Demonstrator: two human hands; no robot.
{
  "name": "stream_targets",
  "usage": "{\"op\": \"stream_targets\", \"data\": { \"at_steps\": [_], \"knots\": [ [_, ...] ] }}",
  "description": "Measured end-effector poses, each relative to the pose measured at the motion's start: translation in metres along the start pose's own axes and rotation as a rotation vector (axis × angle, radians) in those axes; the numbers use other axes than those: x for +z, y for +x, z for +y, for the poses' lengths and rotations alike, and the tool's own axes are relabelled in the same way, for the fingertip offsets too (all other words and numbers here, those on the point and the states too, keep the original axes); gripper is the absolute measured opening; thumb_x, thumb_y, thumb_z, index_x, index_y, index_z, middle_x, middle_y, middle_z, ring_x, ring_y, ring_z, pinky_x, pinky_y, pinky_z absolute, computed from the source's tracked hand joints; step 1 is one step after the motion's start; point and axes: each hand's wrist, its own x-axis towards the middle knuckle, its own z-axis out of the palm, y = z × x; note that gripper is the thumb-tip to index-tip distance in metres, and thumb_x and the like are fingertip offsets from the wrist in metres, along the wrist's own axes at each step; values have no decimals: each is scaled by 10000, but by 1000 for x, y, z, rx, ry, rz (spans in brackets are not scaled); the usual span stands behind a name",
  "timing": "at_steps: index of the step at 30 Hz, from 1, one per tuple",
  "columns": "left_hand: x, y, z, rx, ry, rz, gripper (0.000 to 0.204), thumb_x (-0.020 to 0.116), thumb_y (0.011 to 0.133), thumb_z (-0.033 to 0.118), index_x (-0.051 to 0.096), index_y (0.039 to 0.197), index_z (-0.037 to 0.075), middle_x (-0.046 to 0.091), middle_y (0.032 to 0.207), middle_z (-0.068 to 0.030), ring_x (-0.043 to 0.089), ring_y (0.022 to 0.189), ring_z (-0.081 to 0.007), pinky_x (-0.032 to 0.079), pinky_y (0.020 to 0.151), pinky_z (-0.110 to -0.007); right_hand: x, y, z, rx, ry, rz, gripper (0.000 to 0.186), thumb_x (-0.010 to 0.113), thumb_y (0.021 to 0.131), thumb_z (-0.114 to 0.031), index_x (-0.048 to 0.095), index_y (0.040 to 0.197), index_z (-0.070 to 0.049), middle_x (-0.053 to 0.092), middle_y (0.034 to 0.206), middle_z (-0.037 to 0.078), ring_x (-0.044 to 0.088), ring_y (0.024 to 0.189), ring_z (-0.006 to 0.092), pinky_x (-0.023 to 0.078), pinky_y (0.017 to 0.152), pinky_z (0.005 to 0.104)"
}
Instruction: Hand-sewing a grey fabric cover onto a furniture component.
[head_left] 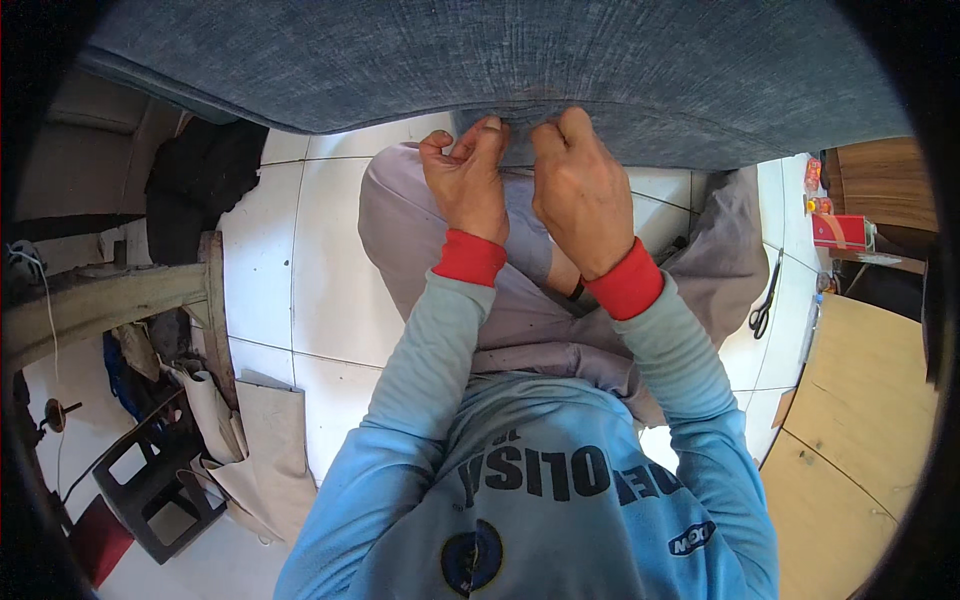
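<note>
A large piece with blue-grey woven upholstery fabric (450, 60) spans the top of the view, with a seam along its lower edge. Against that edge, my left hand (472, 185) is closed, its thumb and forefinger pinching at the fabric. Close by on its right, my right hand (585, 200) is curled with the thumb pressed on the forefinger, touching the same edge. Whatever lies in its pinch is too small to make out. Between the hands, a bit of the same fabric hangs below the edge. Both hands are above my lap.
Black-handled scissors (770, 290) lie on the white tiled floor (330, 240) at right. Beyond them are a red box (840, 232) and pale wooden boards (850, 390). To the left stand a wooden frame (120, 308), black cloth (200, 180), beige sheets (275, 440) and a black plastic stool-like piece (150, 500).
</note>
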Motion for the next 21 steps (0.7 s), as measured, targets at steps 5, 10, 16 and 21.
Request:
{"op": "stream_targets", "data": {
  "at_steps": [5,10,16,21],
  "knots": [
    [-2,2,-4,-9,13,-9,461,699,854,-10,324,1096,106,659,968,-152,660,882,-217,554,831,-346,3,3,9,41,98,13,104,594,795,2,613,895,-20,504,890,151,609,784,364,517,658,441],
    [-5,5,-7,7,87,10,460,685,865,-6,319,1111,122,656,985,-152,662,891,-237,555,847,-386,4,8,14,103,219,62,136,586,833,27,667,931,-21,535,868,154,596,745,370,496,635,445],
    [-1,2,0,1,53,-28,473,698,848,-2,317,1099,120,644,974,-135,652,885,-227,547,834,-372,-5,14,11,149,186,-13,146,604,769,-4,678,895,-15,594,935,174,634,771,392,537,677,446],
    [6,1,0,0,67,45,442,719,821,-8,338,1022,90,655,907,-118,614,839,-141,488,789,-252,4,13,24,251,274,-20,157,618,767,-14,717,867,-84,630,860,116,622,837,311,442,761,429]
  ]
}}
